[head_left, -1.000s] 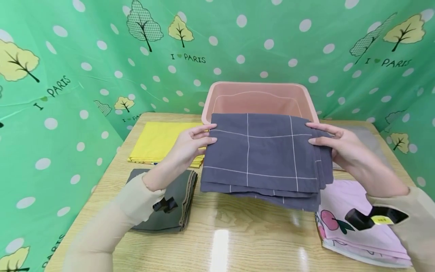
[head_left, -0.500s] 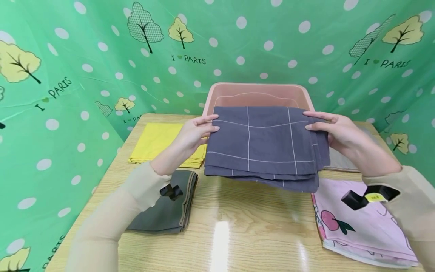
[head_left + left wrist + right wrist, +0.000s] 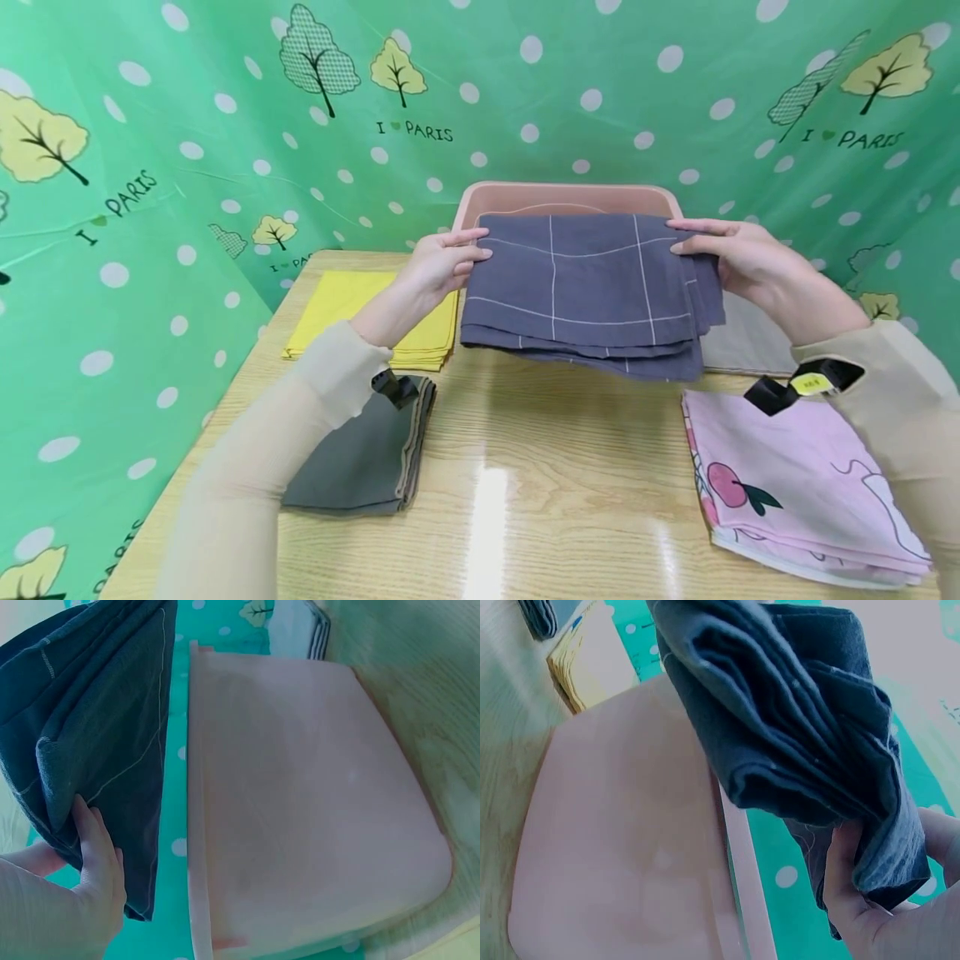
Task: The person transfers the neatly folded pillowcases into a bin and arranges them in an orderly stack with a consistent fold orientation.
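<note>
A folded dark grey-blue cloth point(image 3: 585, 275) with thin white grid lines is held up in the air between both hands. My left hand point(image 3: 442, 265) pinches its left edge, thumb on the near face. On the opposite edge my right hand point(image 3: 750, 258) grips it the same way. Behind and partly below the cloth stands a pink plastic bin point(image 3: 570, 197), its front wall mostly hidden in the head view. Both wrist views show the cloth point(image 3: 97, 727) above the level of the bin's rim point(image 3: 742, 877), its many layers folded together.
Around the wooden table point(image 3: 555, 467) lie folded cloths: yellow point(image 3: 360, 308) at back left, dark grey-green point(image 3: 352, 458) at front left, light grey point(image 3: 750, 337) at back right, and pink with a cherry print point(image 3: 795, 483) at front right. A green printed curtain point(image 3: 525, 100) hangs behind.
Both hands have raised the grid-lined cloth and moved it away toward the bin, covering more of its opening in the head view. The other cloths and the bin have stayed put.
</note>
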Motion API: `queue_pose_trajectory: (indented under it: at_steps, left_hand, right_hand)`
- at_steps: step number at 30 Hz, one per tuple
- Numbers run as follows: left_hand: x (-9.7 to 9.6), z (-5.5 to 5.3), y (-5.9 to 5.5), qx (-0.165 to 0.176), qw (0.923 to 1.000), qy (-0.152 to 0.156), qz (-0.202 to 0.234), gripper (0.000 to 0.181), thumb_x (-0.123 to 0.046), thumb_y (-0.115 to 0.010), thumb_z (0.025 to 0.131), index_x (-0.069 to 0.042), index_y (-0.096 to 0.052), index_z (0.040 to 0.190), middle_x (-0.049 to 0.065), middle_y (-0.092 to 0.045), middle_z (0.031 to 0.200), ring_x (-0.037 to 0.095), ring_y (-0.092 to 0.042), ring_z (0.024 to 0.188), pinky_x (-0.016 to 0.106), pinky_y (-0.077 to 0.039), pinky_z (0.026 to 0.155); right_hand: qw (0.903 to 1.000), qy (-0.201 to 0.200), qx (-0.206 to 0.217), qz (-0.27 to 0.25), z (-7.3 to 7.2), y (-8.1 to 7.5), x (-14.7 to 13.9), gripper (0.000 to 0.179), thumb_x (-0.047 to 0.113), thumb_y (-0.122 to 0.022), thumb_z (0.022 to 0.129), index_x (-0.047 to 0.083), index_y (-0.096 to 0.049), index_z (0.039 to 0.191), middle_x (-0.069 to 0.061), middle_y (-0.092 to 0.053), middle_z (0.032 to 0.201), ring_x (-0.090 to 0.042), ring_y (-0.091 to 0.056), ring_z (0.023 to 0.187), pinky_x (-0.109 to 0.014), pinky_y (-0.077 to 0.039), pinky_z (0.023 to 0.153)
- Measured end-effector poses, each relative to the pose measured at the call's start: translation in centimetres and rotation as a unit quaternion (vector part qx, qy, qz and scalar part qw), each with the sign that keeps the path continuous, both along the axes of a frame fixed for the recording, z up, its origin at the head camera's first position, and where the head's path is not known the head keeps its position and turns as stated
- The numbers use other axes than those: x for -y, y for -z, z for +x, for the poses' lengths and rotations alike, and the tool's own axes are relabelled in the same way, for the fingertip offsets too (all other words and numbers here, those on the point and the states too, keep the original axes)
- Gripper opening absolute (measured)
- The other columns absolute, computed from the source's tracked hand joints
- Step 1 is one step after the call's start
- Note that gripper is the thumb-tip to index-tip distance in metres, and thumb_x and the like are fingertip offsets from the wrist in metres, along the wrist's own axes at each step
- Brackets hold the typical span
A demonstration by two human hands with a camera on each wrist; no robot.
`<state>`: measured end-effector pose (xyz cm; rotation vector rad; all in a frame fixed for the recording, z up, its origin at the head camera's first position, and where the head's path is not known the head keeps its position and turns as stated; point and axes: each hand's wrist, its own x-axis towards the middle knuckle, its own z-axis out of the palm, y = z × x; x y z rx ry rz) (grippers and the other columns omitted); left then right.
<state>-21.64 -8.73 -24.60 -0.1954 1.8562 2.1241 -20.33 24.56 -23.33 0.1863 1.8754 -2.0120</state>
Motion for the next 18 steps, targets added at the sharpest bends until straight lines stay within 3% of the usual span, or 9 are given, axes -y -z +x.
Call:
queue_pose_trajectory:
  at_steps: [14,18]
  left_hand:
    - [-1.0,-3.1,-0.7,0.019,0.9992,-0.030,0.018,0.042,0.006,-0.059,0.079,-0.009,-0.057,0.119,0.007,-0.059,0.100,0.005,-0.041,0.045,0.016,-0.045,0.053]
    - [-1.1,-3.9,-0.8,0.025,0.9987,-0.042,0.012,0.041,0.006,-0.060,0.079,-0.010,-0.058,0.117,0.009,-0.060,0.106,0.007,-0.050,0.051,0.018,-0.048,0.057]
  right_hand:
    - [0.9992,0.012,0.037,0.003,-3.2,-1.4,0.0,0.024,0.003,-0.067,0.076,0.027,-0.071,0.078,0.008,-0.066,0.076,-0.012,-0.064,0.068,-0.026,-0.051,0.062]
    - [0.9986,0.014,0.048,0.016,-4.0,-1.7,0.2,0.023,0.004,-0.068,0.075,0.027,-0.072,0.077,0.009,-0.065,0.074,-0.013,-0.064,0.067,-0.027,-0.051,0.062]
